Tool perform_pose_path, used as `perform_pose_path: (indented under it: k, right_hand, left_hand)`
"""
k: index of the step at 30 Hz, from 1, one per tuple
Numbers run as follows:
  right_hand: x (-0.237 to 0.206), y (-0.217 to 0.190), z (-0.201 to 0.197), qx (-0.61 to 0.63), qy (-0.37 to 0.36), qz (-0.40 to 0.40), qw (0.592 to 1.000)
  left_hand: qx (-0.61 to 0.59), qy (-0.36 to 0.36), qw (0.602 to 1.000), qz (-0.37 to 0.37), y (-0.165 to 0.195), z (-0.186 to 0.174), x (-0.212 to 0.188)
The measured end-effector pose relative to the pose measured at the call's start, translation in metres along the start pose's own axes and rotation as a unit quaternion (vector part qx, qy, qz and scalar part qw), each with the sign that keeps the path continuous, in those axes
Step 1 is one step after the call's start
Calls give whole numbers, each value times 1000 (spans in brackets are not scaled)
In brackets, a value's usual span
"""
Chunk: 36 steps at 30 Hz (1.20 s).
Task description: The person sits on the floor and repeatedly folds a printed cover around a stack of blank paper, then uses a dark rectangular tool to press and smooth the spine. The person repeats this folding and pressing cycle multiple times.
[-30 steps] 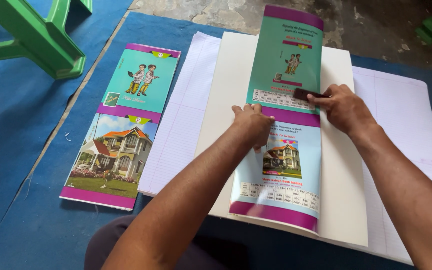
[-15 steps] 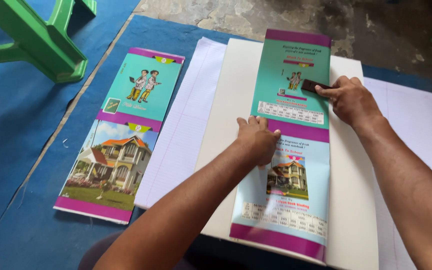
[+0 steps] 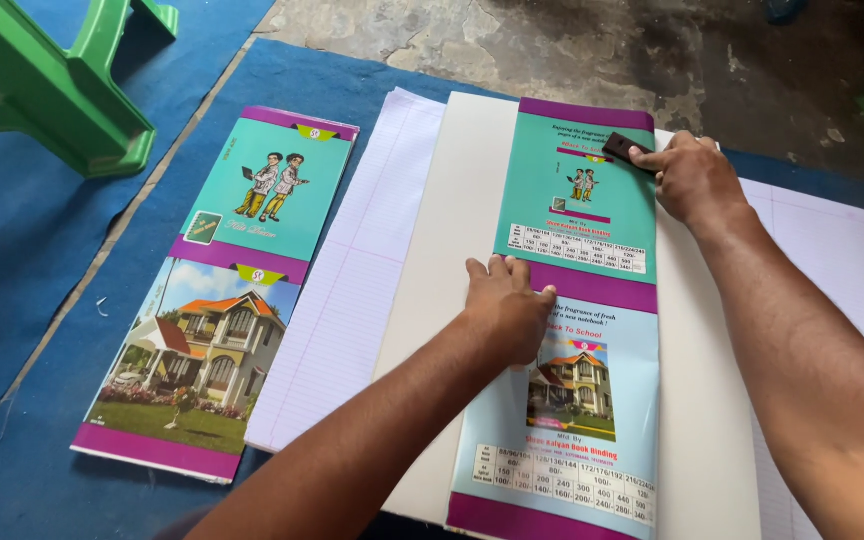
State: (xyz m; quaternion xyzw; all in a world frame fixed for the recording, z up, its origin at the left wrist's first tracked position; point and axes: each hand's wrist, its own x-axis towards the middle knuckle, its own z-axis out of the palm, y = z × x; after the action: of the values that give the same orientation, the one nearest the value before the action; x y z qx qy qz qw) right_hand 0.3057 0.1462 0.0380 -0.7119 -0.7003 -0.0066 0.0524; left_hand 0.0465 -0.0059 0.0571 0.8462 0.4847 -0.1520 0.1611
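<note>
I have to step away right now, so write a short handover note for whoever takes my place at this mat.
Left hand: flat, pressing the printed cover sheet at its purple middle band.
Right hand: pinching a small dark block at the sheet's upper right edge.
The sheet lies on a white board over ruled paper. A second cover sheet lies to the left on the blue mat.
Done: sheet laid on board.
Left: lower half not yet rubbed, as far as can be seen.
</note>
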Motion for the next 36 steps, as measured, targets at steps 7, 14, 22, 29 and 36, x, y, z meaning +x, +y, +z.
perform_pose_path:
  k: [7,14,22,29,36]
  right_hand:
    - [19,-5,4,23,1,55,998]
    - [48,7,14,-11,-4,54,998]
    - [51,7,11,-45,-24,55,997]
    - [10,3,-1,-55,-39,-10,998]
    - [-37,-16,-12,-67,-57,-20,996]
  left_hand:
    - [2,-4,1000,4,0,1,-2]
    - [-3,11,1000,10,1,4,-3]
    - [-3,14,1000,6,0,4,-3]
    - [-16,3,1000,-3,-2,1,0]
    - [-16,-16,1000,-11,-6,-6,4]
